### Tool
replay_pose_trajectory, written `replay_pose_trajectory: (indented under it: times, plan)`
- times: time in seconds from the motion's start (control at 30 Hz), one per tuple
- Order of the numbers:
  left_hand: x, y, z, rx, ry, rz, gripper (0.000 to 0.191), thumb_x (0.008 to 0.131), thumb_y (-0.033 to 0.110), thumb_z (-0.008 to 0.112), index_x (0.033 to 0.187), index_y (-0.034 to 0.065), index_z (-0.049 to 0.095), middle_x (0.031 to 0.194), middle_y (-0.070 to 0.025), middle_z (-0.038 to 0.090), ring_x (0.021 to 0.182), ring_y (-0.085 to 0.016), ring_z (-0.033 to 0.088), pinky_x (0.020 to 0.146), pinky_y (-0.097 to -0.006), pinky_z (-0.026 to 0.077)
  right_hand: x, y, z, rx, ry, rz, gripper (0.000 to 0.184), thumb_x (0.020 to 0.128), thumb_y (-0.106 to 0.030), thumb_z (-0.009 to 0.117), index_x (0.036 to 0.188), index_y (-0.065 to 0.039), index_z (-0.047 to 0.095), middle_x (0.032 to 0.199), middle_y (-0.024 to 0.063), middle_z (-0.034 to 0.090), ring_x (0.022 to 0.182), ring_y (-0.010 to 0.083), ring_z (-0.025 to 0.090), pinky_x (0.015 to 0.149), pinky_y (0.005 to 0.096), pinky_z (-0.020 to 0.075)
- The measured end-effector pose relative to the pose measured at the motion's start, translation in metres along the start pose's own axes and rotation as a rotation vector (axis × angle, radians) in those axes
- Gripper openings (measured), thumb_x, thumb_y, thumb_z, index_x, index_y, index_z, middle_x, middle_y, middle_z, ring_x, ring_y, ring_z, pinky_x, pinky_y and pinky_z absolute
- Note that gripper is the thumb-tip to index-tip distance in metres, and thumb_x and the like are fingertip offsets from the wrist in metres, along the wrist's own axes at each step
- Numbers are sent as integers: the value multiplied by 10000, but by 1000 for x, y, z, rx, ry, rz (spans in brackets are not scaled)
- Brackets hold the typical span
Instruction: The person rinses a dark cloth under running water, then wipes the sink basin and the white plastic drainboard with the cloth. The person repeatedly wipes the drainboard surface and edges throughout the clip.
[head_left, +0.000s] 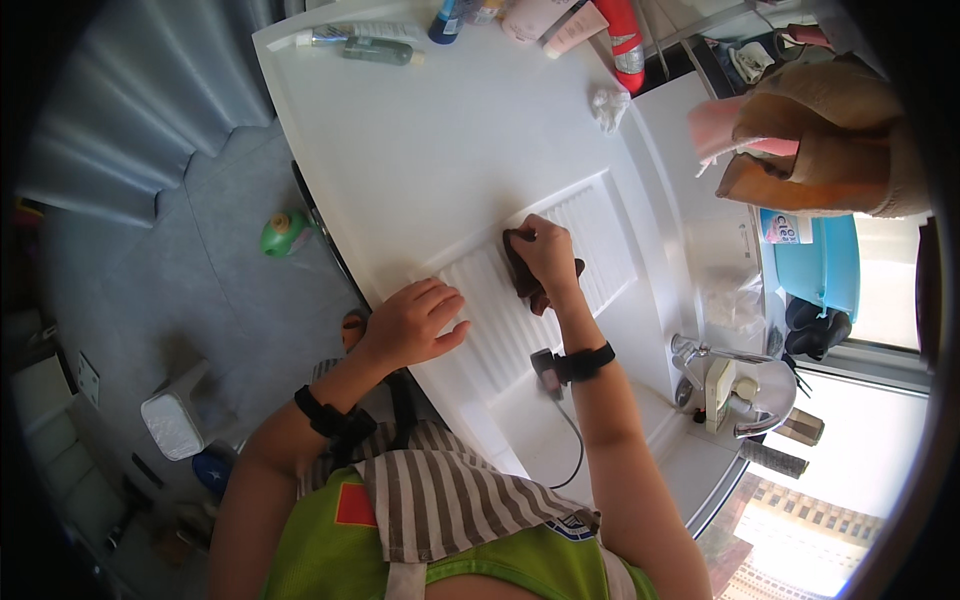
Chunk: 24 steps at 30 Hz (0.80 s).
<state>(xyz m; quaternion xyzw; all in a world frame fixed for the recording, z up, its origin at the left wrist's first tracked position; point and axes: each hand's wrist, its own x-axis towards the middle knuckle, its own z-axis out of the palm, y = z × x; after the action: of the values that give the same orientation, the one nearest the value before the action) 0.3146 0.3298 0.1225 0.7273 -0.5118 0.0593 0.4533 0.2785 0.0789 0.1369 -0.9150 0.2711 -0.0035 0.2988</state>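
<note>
My right hand (546, 251) grips a dark brown cloth (522, 270) and presses it against the ribbed washboard (472, 330) moulded into a white laundry sink. Part of the cloth is hidden under the fingers. Near the washboard's front side, my left hand (420, 324) holds nothing, its thumb apart from the fingers. Its fingertips lie over the ribs' left end; whether they touch cannot be made out. Below the ribs lies the white basin (517, 427), partly covered by my right forearm. A black strap with a small cabled device is on my right wrist.
A chrome faucet (765, 360) stands on the right. Several bottles and tubes, including a clear bottle (379, 51), lie along the far edge, with crumpled white tissue (610, 109) nearby. Brown cloth (817, 142) hangs at right above a blue basin (817, 262). A green bottle (283, 234) is on the floor.
</note>
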Motion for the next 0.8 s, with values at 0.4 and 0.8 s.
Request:
replay_pose_trajectory:
  times: [0.4, 0.8]
  plan:
    - [3, 2, -3, 0, -16, -4, 196, 767, 175, 740, 867, 44, 634, 885, -54, 645, 852, -226, 638, 736, -326, 540, -5, 5, -8, 50, -9, -27, 144, 704, -150, 690, 794, -42, 661, 736, 157, 660, 689, 341, 638, 648, 397, 517]
    - [2, 1, 0, -94, 53, -6, 123, 786, 40, 702, 896, 30, 649, 893, -74, 657, 778, -256, 647, 660, -352, 538, -21, 15, 2, -1, 111, -144, 146, 729, -167, 686, 790, -43, 642, 759, 154, 652, 743, 363, 628, 683, 429, 504]
